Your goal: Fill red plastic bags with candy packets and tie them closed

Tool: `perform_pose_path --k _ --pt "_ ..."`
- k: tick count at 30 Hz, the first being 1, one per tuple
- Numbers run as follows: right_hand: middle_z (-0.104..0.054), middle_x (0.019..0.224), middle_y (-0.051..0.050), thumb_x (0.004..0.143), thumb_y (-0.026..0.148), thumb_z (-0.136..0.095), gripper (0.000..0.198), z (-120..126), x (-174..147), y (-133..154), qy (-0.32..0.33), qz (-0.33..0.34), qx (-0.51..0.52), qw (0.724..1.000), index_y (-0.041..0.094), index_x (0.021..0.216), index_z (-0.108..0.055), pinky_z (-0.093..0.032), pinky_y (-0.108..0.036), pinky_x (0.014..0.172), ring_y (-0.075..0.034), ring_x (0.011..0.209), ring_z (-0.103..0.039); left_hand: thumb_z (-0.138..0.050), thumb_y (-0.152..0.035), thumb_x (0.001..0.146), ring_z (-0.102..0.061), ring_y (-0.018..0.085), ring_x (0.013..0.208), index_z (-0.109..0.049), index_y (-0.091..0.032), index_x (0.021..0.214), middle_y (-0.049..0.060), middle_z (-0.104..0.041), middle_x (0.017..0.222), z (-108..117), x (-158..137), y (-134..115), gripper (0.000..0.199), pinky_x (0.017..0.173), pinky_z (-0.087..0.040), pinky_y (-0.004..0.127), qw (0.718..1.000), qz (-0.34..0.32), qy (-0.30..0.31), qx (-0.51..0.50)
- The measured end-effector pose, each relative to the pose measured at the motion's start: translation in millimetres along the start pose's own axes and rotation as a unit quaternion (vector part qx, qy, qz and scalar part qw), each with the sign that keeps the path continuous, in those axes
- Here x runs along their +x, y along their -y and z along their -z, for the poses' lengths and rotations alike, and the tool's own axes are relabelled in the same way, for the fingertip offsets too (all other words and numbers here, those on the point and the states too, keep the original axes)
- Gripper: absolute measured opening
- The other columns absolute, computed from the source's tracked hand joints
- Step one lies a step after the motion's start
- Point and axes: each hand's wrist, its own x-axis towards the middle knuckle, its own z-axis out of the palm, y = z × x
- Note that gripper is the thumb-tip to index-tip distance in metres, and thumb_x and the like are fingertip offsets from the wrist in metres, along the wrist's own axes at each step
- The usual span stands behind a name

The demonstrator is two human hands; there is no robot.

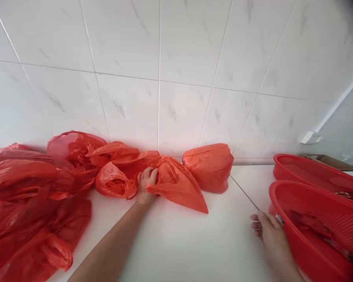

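Head view: resting amid thin red plastic, the left hand [143, 188] has its fingers curled at the gathered end of a red plastic bag [181, 192], which lies just right of it; cannot tell whether they pinch it. Packed red bag [208, 168] farther right; heap of red plastic bags [32, 196] left of this hand. Right hand [270, 235]: fingers partly bent, grip cannot be told; thin dark line [244, 192] runs from its fingertips; red mesh basket [285, 235] just right, second red basket [285, 164] beyond.
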Motion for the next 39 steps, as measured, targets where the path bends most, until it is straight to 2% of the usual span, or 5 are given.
perform_pose_path --k 6,13,30,35,39 --pt "-0.061 0.077 0.000 0.086 0.043 -0.049 0.023 -46.8 -65.8 32.8 0.149 0.177 -0.142 0.962 0.022 0.091 -0.056 -0.049 -0.025 0.056 -0.014 0.063 -0.058 -0.062 -0.023 0.078 -0.028 0.034 0.136 -0.057 -0.024 0.120 0.016 -0.035 0.147 26.5 -26.7 -29.9 0.042 0.110 -0.010 0.057 0.983 -0.181 0.022 -0.023" --pt "-0.058 0.122 -0.011 0.082 0.028 -0.058 0.045 -81.8 -113.0 39.0 0.179 0.602 -0.278 0.727 0.021 0.125 -0.046 -0.050 -0.038 0.090 -0.024 0.112 -0.056 -0.055 -0.032 0.086 -0.022 0.030 0.139 -0.063 -0.027 0.105 0.006 -0.029 0.153 40.6 -62.1 -58.1 0.021 0.113 -0.004 0.053 0.935 -0.350 0.049 -0.029" --pt "-0.062 0.112 -0.007 0.083 0.013 -0.040 0.038 -26.0 -49.9 -2.2 0.209 0.390 -0.544 0.713 0.024 0.112 -0.062 -0.053 -0.030 0.071 -0.021 0.090 -0.061 -0.042 0.001 0.079 -0.023 0.035 0.136 -0.058 -0.014 0.102 0.020 -0.040 0.138 41.8 -35.9 -15.1 0.032 0.104 -0.028 0.057 0.984 -0.139 -0.082 -0.071" --pt "-0.060 0.119 -0.009 0.078 0.003 -0.037 0.046 -21.0 -59.4 -2.3 0.246 0.397 -0.527 0.710 0.022 0.111 -0.063 -0.051 -0.033 0.079 -0.021 0.096 -0.059 -0.057 -0.024 0.083 -0.051 0.025 0.109 -0.059 -0.024 0.108 0.008 -0.055 0.125 52.5 -59.0 -66.0 0.025 0.093 -0.041 0.040 0.947 -0.276 0.040 -0.157" --pt "-0.066 0.104 -0.007 0.069 -0.003 -0.036 0.040 -4.6 -60.6 0.8 0.287 0.396 -0.531 0.692 0.020 0.081 -0.066 -0.050 -0.031 0.074 -0.020 0.088 -0.060 -0.055 -0.013 0.080 -0.057 0.023 0.085 -0.062 -0.020 0.082 0.007 -0.065 0.091 48.9 -62.9 -77.4 0.010 0.080 -0.041 0.036 0.935 -0.216 0.159 -0.233"
